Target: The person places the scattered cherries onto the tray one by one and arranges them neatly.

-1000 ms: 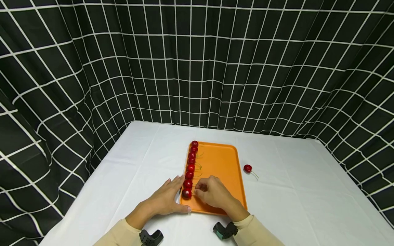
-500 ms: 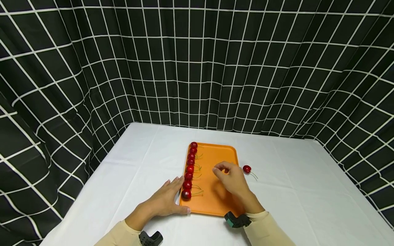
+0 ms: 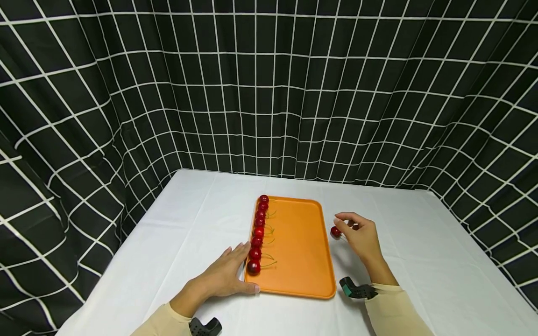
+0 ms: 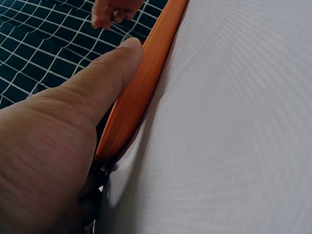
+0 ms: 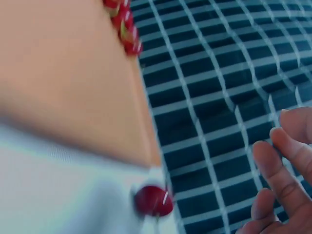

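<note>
A single red cherry (image 3: 335, 232) lies on the white cloth to the right of the orange tray (image 3: 300, 247). Over its stem hovers my right hand (image 3: 360, 235), thumb and fingers bent but apart. In the right wrist view that cherry (image 5: 153, 201) and the fingers (image 5: 273, 163) are separate. Along the tray's left side runs a row of several red cherries (image 3: 257, 241), their green stems pointing right. My left hand (image 3: 222, 275) rests at the tray's near left corner, fingers extended along the left edge. Its thumb (image 4: 109, 73) touches the tray's front rim.
White cloth (image 3: 420, 261) covers the table on both sides of the tray. A black curtain with white grid lines (image 3: 269, 93) surrounds the table at the back and sides. Each wrist wears a dark device, such as the right wrist camera (image 3: 357, 289).
My right hand has left the nearest cherry in the row and moved right, across the tray, to the loose cherry. My left hand has stayed at the tray's corner.
</note>
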Demonstrator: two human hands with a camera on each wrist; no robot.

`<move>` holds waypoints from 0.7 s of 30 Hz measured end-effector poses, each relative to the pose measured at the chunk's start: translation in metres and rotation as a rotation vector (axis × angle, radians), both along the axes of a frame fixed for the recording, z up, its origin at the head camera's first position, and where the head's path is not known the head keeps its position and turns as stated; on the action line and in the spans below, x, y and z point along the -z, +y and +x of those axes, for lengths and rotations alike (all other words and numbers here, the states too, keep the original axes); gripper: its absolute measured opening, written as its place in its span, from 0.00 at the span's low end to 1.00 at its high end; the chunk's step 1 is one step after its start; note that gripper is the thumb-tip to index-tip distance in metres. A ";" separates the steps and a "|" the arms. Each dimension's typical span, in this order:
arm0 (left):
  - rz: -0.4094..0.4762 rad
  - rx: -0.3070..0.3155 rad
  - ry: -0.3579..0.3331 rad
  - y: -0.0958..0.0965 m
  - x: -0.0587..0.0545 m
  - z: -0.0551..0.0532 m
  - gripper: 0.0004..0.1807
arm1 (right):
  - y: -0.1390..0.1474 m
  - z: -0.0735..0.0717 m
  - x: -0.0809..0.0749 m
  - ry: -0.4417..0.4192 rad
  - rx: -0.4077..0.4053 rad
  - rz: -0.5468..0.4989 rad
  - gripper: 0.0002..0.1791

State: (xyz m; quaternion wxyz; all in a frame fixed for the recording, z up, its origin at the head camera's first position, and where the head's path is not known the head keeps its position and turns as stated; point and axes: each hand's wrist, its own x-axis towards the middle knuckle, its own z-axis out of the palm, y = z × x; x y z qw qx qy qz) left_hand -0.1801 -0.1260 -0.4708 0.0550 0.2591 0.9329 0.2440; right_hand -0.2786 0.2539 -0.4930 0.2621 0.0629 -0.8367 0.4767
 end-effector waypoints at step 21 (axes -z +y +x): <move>0.001 -0.005 -0.005 0.000 0.001 0.001 0.61 | 0.013 0.035 -0.024 -0.215 0.115 0.059 0.11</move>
